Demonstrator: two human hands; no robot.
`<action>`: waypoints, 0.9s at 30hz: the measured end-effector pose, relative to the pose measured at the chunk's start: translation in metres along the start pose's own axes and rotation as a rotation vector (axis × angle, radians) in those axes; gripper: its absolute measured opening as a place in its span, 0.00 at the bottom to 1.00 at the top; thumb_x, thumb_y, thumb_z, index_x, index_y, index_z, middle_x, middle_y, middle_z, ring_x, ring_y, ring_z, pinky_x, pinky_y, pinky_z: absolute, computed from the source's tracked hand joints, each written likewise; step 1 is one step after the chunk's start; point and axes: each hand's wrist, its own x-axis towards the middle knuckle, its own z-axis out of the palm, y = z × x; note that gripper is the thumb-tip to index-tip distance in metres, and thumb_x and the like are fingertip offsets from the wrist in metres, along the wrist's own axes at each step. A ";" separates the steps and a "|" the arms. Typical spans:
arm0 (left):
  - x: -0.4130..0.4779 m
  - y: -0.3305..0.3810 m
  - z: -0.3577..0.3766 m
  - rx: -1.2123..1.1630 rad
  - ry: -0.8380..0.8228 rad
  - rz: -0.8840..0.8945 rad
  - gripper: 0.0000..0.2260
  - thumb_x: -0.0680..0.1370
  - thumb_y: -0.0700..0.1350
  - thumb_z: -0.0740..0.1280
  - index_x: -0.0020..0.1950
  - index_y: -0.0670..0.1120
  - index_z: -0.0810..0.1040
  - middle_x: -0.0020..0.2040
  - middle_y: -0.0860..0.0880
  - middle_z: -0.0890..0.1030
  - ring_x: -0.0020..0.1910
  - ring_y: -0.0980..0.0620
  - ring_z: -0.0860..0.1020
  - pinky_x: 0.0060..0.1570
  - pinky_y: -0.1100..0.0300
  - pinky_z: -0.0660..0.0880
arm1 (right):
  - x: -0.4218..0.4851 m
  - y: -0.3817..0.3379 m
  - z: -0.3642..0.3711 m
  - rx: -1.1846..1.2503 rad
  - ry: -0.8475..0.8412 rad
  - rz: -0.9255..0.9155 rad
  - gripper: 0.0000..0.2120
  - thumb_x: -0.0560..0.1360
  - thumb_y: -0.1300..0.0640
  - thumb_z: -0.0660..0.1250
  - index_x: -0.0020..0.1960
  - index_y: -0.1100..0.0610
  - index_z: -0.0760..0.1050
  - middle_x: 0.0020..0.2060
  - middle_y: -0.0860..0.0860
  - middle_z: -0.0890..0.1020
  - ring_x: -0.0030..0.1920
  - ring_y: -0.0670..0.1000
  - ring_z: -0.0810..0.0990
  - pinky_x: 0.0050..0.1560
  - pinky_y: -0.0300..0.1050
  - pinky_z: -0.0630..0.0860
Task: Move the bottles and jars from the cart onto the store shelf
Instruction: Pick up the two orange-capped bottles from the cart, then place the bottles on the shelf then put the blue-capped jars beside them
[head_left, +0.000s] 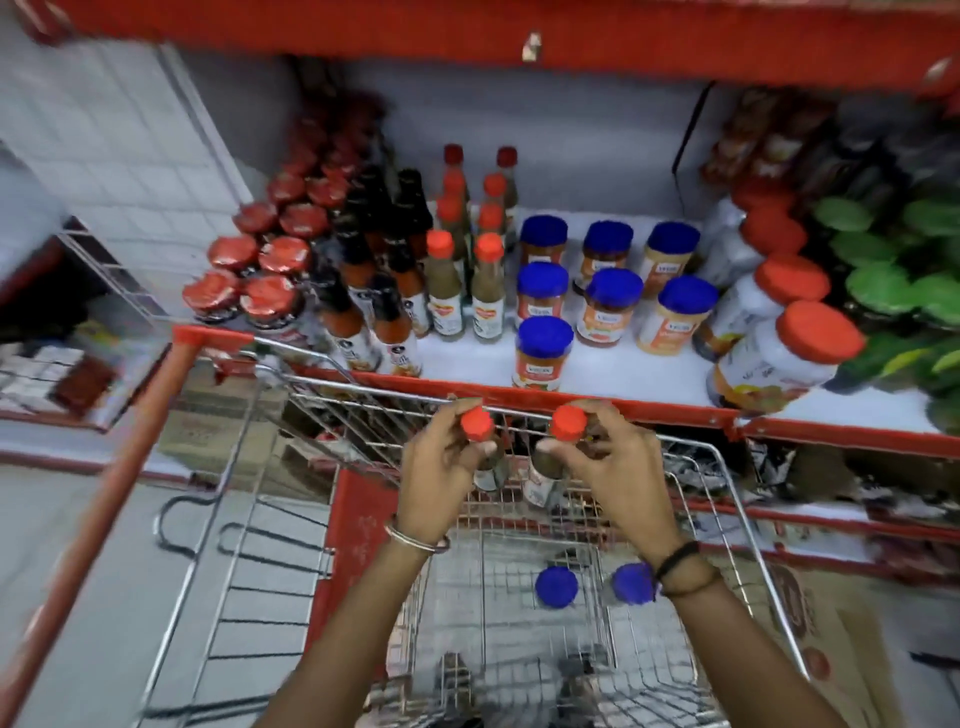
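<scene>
My left hand (439, 475) grips a slim bottle with an orange cap (478, 423) by its neck. My right hand (618, 467) holds a second orange-capped bottle (567, 422) the same way. Both bottles hang above the far end of the wire cart (748, 525), just in front of the red shelf edge (597, 402). Two blue-lidded jars (557, 587) stand deep in the cart basket; the right one (631, 583) is partly hidden by my wrist. On the shelf stand matching orange-capped bottles (488, 286) and several blue-lidded jars (543, 353).
The white shelf board (649, 374) also carries red-lidded jars (265, 296) and dark-capped sauce bottles (387, 317) at the left, large orange-lidded jars (789, 348) and green-lidded ones (883, 286) at the right. A red upper shelf (467, 31) overhangs. A cardboard box (810, 623) sits right of the cart.
</scene>
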 end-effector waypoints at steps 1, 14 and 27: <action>0.005 0.009 -0.010 -0.003 0.013 0.030 0.23 0.70 0.35 0.71 0.55 0.59 0.74 0.43 0.51 0.82 0.42 0.58 0.81 0.45 0.61 0.79 | 0.006 -0.013 0.000 0.013 0.017 -0.028 0.18 0.65 0.48 0.75 0.53 0.49 0.75 0.44 0.47 0.84 0.44 0.47 0.82 0.46 0.49 0.81; 0.105 0.038 -0.054 0.143 0.112 0.248 0.19 0.71 0.35 0.70 0.59 0.49 0.73 0.55 0.45 0.80 0.53 0.49 0.79 0.54 0.48 0.79 | 0.104 -0.078 0.037 0.023 0.249 -0.192 0.19 0.67 0.50 0.74 0.54 0.56 0.75 0.44 0.50 0.83 0.43 0.41 0.76 0.45 0.42 0.79; 0.130 0.006 -0.036 0.351 0.014 0.282 0.20 0.73 0.34 0.68 0.64 0.43 0.70 0.57 0.41 0.77 0.54 0.44 0.78 0.55 0.45 0.78 | 0.127 -0.039 0.073 -0.116 0.123 -0.069 0.19 0.68 0.49 0.73 0.54 0.55 0.72 0.46 0.54 0.83 0.46 0.52 0.81 0.46 0.54 0.81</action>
